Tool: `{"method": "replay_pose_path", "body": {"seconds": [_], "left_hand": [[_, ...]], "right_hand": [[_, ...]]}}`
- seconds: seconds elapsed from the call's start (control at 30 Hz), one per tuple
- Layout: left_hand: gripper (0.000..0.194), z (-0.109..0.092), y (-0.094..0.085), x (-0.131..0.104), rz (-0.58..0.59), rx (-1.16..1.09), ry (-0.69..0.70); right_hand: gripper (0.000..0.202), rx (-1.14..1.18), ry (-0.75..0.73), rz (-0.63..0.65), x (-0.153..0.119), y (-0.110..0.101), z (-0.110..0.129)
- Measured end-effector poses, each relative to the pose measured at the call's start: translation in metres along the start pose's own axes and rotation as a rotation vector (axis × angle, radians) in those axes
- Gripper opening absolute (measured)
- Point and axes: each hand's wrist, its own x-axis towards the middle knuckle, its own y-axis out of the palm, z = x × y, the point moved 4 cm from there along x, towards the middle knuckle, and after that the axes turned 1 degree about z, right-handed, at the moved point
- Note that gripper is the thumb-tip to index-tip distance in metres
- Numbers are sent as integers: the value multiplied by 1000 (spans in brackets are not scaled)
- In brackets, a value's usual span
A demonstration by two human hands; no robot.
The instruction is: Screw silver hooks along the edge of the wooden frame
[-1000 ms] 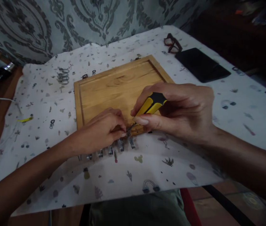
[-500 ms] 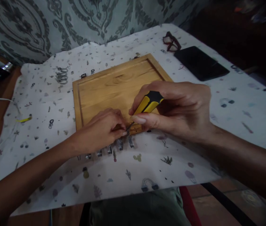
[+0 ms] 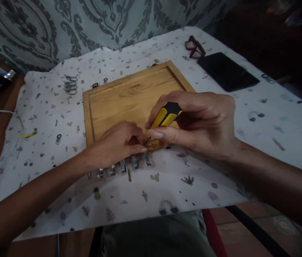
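My right hand [image 3: 206, 125] grips the yellow and black handle of a screwdriver [image 3: 167, 115], tilted with its thin shaft pointing down and left. The tip meets the near edge of a framed wooden board [image 3: 121, 103], where my left fingers hide it. At that same spot my left hand [image 3: 118, 142] has thumb and forefinger pinched together; what lies between them is hidden. Along the board's near edge, below my left hand, several metal hooks [image 3: 123, 165] hang out in a row. Small dark holes show in the edge right of the tip.
More metal hooks [image 3: 70, 85] lie at the back left of the patterned tablecloth [image 3: 156, 200]. Glasses [image 3: 196, 49] and a black tablet [image 3: 227, 71] rest at the back right. On the left are a small yellow item [image 3: 28, 134] and a white cable [image 3: 6, 111].
My right hand and the screwdriver have shifted slightly left, with the handle turned a little. My left thumb has moved slightly right and up at the board's edge.
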Motion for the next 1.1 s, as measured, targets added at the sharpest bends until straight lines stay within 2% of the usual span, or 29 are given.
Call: {"method": "replay_pose_path", "body": {"seconds": [0.1,0.17,0.33,0.4,0.5,0.57,0.67,0.77,1.0,1.1], "left_hand": [[12,0,-3,-2,37,-20,-50],[19,-1,-9,-7,13,-25,-45],[23,-7,-18,-36,-187,103,25],[27,-9,-12,-48,-266,192,40],[44,-13,10,-58,-354,397,81],[55,-14,26,-59,-385,538,80],[60,-16,39,-57,-434,658,82],[57,-15,41,-55,-458,664,88],[52,-13,43,-53,-431,683,69],[49,-16,43,-52,-442,709,68]], "right_hand": [[24,3,38,2,0,1,0],[24,-14,51,-15,1,1,1],[21,-109,66,-47,0,1,2],[22,-114,88,-64,-1,1,2],[22,-126,114,-85,-2,1,2],[23,-131,109,-84,-2,2,3],[20,-137,99,-78,-2,2,4],[18,-132,78,-58,-1,3,5],[15,-169,51,-70,-1,3,6],[16,-200,-11,-57,1,2,4]]}}
